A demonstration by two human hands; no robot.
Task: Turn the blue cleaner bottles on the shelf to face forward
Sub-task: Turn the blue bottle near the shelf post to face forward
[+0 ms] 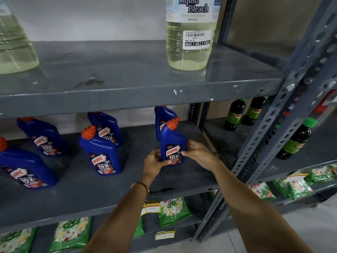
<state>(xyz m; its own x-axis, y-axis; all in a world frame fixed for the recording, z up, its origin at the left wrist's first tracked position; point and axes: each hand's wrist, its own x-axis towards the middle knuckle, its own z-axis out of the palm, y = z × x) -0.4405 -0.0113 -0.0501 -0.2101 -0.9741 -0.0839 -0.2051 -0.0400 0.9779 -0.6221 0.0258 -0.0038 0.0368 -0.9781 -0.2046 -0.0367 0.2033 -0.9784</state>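
Several blue cleaner bottles with orange caps stand on the grey middle shelf [102, 196]. The right front bottle [172, 143] stands upright with its label facing me. My left hand [155, 164] grips its lower left side and my right hand [198, 154] holds its right side. Behind it stands another blue bottle [161, 115], partly hidden. To the left are a front bottle [101, 152], one behind it [107, 127], a further one [42, 137] and one at the far left edge [23, 168], all showing their labels.
Two clear bleach bottles [191, 33] [12, 42] stand on the upper shelf. Dark bottles with green caps [235, 114] fill the neighbouring rack beyond a perforated grey upright [269, 136]. Green detergent bags [173, 210] lie on the lower shelf.
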